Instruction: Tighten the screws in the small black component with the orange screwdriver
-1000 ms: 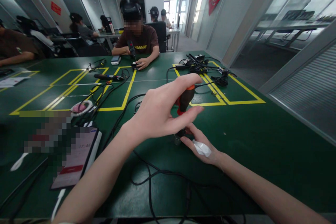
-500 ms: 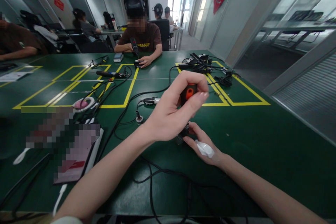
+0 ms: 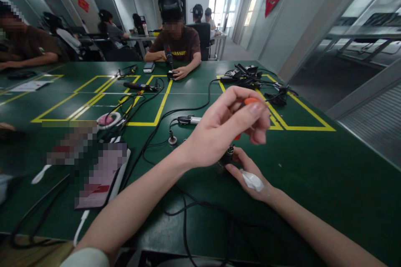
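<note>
My left hand [image 3: 216, 133] is closed around a screwdriver with an orange-and-black handle [image 3: 252, 101]; its shaft is hidden behind my fingers and wrist. Lower and to the right, my right hand [image 3: 242, 166] grips a small dark cylindrical part [image 3: 229, 152] with a shiny ringed top, pinched between thumb and fingers. The left hand hangs just above this part and covers some of it. White tape or tissue sticks to the base of my right thumb.
A silver-and-black pen-like tool [image 3: 188, 120] and a small round metal piece [image 3: 172, 139] lie left of my hands. Phones [image 3: 103, 175], black cables [image 3: 200, 204] and a cable heap [image 3: 242, 76] rest on the green table. Opposite sits a person [image 3: 184, 46] with a power screwdriver.
My left hand has opened its curl somewhat, and the handle in it has tilted. The whole view has shifted slightly, so things appear farther right. My right hand keeps its hold.
</note>
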A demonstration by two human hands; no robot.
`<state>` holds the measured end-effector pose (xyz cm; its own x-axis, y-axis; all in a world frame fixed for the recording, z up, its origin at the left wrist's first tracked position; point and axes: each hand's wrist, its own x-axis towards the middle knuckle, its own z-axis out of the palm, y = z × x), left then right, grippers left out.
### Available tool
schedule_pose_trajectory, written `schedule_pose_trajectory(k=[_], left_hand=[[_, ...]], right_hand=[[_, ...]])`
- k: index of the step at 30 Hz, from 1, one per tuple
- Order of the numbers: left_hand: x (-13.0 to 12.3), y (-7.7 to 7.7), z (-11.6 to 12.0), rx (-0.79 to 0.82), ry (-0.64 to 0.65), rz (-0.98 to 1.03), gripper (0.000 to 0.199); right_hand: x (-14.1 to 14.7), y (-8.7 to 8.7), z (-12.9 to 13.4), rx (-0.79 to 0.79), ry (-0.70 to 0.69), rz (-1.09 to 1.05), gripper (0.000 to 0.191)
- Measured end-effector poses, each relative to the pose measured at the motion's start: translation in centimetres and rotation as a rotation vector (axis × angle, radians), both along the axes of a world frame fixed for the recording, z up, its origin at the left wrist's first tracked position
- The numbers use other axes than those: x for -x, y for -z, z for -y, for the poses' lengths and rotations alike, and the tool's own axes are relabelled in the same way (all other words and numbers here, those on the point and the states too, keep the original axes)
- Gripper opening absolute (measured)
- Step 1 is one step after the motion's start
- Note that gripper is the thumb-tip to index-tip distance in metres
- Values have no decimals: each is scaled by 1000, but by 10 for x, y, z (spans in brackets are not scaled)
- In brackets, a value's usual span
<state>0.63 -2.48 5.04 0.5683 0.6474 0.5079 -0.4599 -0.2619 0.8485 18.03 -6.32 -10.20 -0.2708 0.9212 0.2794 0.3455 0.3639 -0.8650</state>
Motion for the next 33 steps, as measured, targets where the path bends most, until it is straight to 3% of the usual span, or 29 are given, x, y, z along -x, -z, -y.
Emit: schedule_pose_trajectory(k=[5,9,12,19,22,25,29,33], left_hand=[[0,-5,4,47,24,-12,27],[3,-10,3,97,-53,-70,9],[7,-12,-2,77,42,-155,36],[2,-7,-4,171,123,52,8],[3,-6,-2,158,163,85,17],[6,-8,-3,176,167,74,12],[8,-9,-6,162,193,43,39],[5,-7,-5,234,135,81,20]], right_hand=[[1,-4,1,-14,0,3,29],[2,-6,2,6,-7,-6,31],[1,-4,2,20,-1,-8,32],[-1,-2,3,34,-21,-9,29],[0,-3,3,27,-23,-10,28],[0,-3,3,11,-31,-9,29],[-1,-1,3,18,-37,-14,29],[1,1,3,-2,-30,-32,28]])
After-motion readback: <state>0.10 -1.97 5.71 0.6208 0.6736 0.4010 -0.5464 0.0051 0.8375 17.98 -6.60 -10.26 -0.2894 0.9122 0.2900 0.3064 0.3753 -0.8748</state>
